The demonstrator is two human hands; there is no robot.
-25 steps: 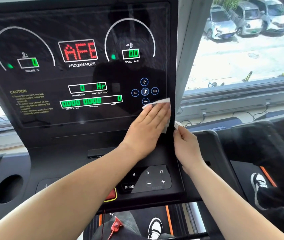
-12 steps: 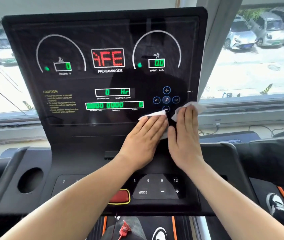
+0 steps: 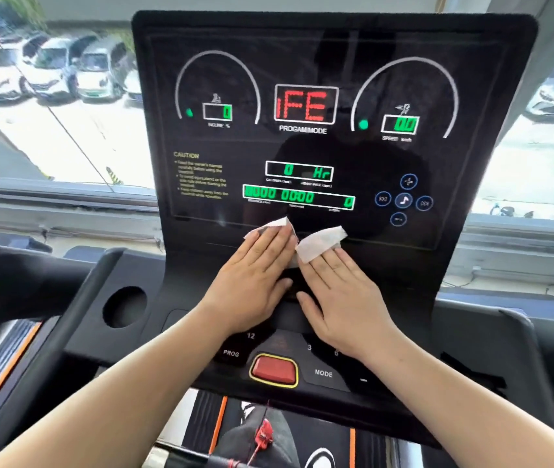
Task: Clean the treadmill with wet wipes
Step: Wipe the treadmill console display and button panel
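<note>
The black treadmill console (image 3: 471, 96) stands upright before me, its green and red readouts lit. My left hand (image 3: 252, 282) lies flat on the console's lower edge, pressing a white wet wipe (image 3: 270, 226) whose corner sticks out past my fingertips. Beside it, my right hand (image 3: 339, 288) also lies flat with straight fingers. A second piece of white wipe (image 3: 319, 244) is folded over the right hand's fingertips. The two hands nearly touch, just under the long green display.
Below the hands sit a red stop button (image 3: 274, 369) and the MODE and PROG keys. A round cup hole (image 3: 123, 307) is at the left. A red safety clip (image 3: 263, 434) hangs over the belt. Behind the console a window shows parked cars (image 3: 52, 67).
Both hands have slid left along the console's lower edge, from under the music buttons to under the long green display. The camera view has swung left too.
</note>
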